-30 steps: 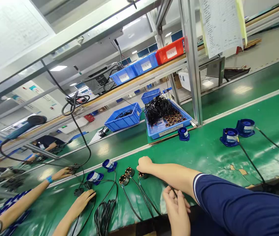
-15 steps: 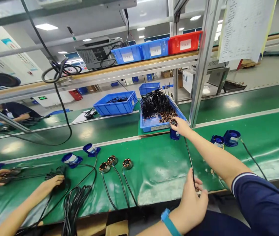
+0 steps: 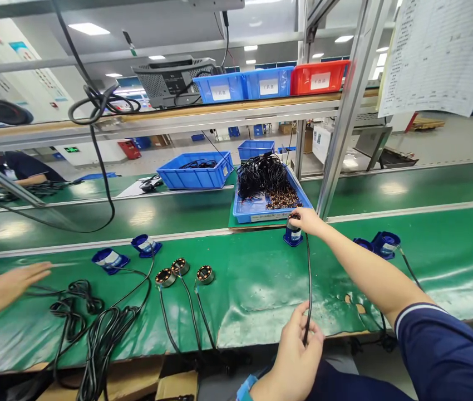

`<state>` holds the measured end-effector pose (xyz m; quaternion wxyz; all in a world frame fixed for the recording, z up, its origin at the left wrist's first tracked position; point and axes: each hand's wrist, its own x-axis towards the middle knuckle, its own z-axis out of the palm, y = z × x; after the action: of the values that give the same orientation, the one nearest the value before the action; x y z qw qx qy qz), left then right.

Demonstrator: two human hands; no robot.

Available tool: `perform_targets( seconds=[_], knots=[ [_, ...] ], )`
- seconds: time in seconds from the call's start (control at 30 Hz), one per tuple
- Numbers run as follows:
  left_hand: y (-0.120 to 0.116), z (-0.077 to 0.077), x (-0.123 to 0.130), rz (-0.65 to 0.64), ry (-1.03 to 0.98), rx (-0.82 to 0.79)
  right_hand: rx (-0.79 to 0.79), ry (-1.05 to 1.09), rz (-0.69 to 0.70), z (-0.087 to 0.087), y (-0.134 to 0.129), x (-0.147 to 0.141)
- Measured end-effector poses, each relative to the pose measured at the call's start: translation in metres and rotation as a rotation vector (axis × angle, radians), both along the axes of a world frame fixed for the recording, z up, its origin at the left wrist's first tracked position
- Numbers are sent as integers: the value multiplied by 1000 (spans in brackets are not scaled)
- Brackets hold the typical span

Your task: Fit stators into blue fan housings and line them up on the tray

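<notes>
right hand [image 3: 309, 221]: fingers were closed on a ring [image 3: 293, 224] at the mouth of the near cup [image 3: 294, 236], just in front of the tray [image 3: 245, 218]; how far in it sat could not be told.
left hand [image 3: 297, 351]: thumb and fingers pinched the cable [image 3: 309, 267] below that ring, well in front of the tray, probably to keep its weight from tugging.
near cup: one, upright, apparently so the ring could meet it from above.
loose rings [image 3: 179, 267]: three, left of the tray; their leads ran toward the bench [image 3: 261, 278] edge, likely to stay untangled.
other cups [image 3: 387, 244]: five; two right of the tray, three left, one cut off by the frame.
shelf bins [image 3: 269, 83]: three, above and behind the tray; two blue, one red.
co-worker's hand [image 3: 9, 287]: one clearly visible, far left of the tray, fingers extended.
</notes>
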<state>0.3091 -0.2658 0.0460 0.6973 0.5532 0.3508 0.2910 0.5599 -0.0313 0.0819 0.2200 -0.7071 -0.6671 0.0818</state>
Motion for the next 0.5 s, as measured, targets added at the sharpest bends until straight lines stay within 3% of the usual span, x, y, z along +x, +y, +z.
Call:
perform_targets(
  seconds=[0.1, 0.37, 0.5],
  knots=[
    [3, 10, 0, 31, -29, -19, -4, -36, -42, 3, -3, -1],
    [5, 15, 16, -2, -54, -110, -154, -103, 52, 1, 13, -6],
    [5, 21, 13, 65, -41, -133, -151, -58, 37, -4, 14, 2]
  ],
)
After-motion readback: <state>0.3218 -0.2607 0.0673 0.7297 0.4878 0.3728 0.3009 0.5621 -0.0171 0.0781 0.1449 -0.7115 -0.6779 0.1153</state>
